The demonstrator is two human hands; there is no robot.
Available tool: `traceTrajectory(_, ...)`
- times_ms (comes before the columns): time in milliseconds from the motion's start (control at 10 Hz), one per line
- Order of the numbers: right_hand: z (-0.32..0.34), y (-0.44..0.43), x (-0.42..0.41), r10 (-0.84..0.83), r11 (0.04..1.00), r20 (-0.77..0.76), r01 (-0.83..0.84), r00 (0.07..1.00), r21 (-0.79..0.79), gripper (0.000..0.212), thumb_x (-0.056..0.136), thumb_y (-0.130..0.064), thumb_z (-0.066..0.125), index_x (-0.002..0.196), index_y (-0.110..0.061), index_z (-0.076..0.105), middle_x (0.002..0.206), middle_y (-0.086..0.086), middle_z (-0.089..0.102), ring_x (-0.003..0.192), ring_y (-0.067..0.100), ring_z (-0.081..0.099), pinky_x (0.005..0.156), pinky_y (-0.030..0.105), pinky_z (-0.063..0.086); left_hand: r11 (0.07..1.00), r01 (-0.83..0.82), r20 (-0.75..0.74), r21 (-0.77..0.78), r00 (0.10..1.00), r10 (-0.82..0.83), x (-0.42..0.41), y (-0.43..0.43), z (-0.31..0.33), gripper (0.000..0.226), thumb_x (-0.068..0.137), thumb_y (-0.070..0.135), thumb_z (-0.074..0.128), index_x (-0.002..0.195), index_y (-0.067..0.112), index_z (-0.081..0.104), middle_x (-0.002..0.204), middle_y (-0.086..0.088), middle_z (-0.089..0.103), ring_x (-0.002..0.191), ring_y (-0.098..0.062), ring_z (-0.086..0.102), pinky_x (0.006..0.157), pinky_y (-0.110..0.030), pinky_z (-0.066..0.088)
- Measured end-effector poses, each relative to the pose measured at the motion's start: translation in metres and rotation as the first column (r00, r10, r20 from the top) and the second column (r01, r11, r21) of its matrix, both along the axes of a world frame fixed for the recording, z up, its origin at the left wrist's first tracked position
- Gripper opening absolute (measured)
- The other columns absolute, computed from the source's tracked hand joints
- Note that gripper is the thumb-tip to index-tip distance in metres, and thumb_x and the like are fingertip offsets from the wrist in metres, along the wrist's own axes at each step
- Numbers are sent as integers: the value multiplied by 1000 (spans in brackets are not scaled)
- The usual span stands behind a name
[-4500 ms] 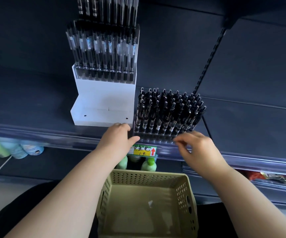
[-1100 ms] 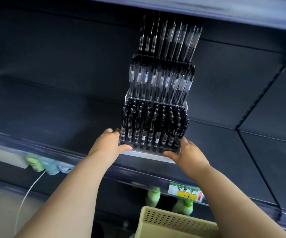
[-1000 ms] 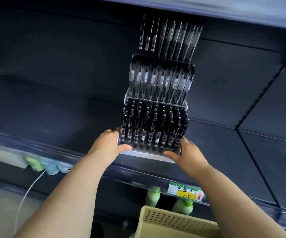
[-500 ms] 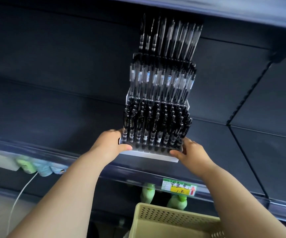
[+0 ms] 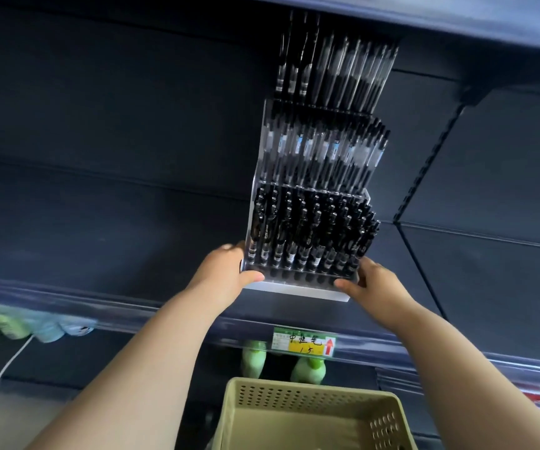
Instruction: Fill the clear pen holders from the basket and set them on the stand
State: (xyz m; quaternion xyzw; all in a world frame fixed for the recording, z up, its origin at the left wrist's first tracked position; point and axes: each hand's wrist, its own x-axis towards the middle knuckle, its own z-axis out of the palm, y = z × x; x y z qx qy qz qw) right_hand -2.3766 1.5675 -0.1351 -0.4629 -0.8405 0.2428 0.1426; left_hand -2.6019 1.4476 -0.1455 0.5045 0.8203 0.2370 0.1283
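Note:
A clear pen holder packed with black pens sits on the lowest step of the white tiered stand on the dark shelf. My left hand grips the holder's left end, thumb curled over its front edge. At the right end, my right hand grips it the same way. Two more rows of pens fill the upper steps. The beige basket stands below, at the bottom of the view.
The dark shelf stretches left and right of the stand. A yellow price tag hangs on the shelf's front rail. Green bottles stand on the shelf below, pale bottles at the left, with a white cable.
The pen holder stood on the shelf right of the stand; both hands have carried it onto the stand's lowest step. In the last second the hands barely move.

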Motion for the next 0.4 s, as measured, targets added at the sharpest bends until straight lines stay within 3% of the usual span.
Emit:
traceTrajectory(200, -4, -4, -1, -23, 1000, 4, 23, 1000, -19, 46, 90, -36, 57, 126, -11, 44, 95, -3, 44, 85, 14, 42, 72, 23, 32, 1000, 1, 4, -8, 1000, -1, 1, -1, -4, 56, 88, 43, 59, 136, 19, 43, 132, -5, 47, 120, -22, 44, 90, -25, 34)
traceTrajectory(300, -8, -11, 5, -25, 998, 15, 26, 1000, -55, 63, 90, -37, 56, 142, -12, 30, 99, 5, 46, 89, 18, 47, 76, 27, 39, 999, -14, -10, -41, 1000, 14, 3, -5, -5, 53, 91, 42, 53, 135, 15, 43, 131, -6, 48, 119, -22, 45, 93, -28, 36)
traceTrajectory(400, -7, -21, 17, -6, 999, 36, 7, 999, -39, 65, 90, -39, 55, 144, -15, 27, 105, 4, 54, 94, 19, 52, 82, 28, 42, 997, -49, -43, -67, 998, 46, 11, -18, -4, 40, 94, 42, 46, 122, 14, 52, 124, -7, 53, 111, -24, 49, 90, -32, 40)
